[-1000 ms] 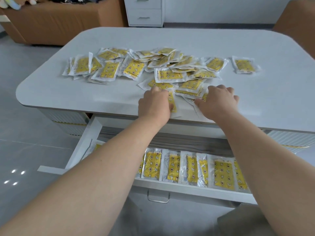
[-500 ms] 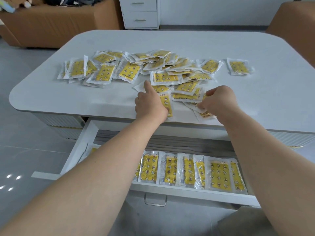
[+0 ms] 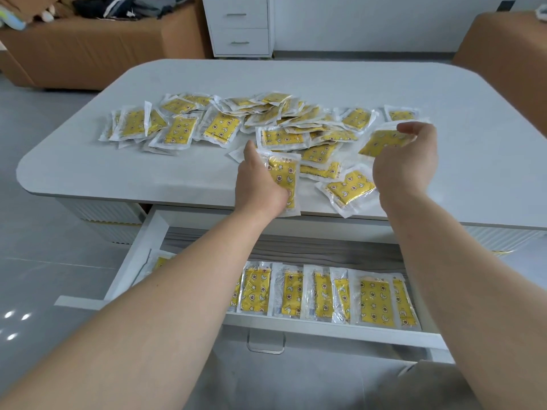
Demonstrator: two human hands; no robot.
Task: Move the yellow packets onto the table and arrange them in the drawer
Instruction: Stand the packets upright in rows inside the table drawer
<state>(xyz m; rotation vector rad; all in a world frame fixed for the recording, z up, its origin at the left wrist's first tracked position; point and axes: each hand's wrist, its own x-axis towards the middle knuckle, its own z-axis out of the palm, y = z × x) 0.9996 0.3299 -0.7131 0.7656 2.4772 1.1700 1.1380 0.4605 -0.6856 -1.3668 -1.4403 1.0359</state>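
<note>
Several yellow packets [image 3: 219, 128] in clear wrap lie scattered across the white table [image 3: 340, 84]. My left hand [image 3: 257, 184] grips one yellow packet [image 3: 285, 176] upright at the table's near edge. A second packet [image 3: 381, 142] hangs tilted above the table, pinched by the fingertips of my raised right hand [image 3: 405, 164]. Another packet [image 3: 346, 189] lies near the edge between my hands. Below, the open drawer [image 3: 325, 324] holds a row of several packets [image 3: 322, 294] standing side by side along its front wall.
A white cabinet [image 3: 239, 25] with two drawers stands at the back wall. Brown sofas sit at the back left [image 3: 88, 51] and back right [image 3: 503, 42]. The open drawer's front juts out toward me, and grey tiled floor [image 3: 44, 232] lies left of the table.
Both hands have picked packets off the pile. The left hand now holds one at the near edge. The right hand has risen, lifting its packet clear of the table.
</note>
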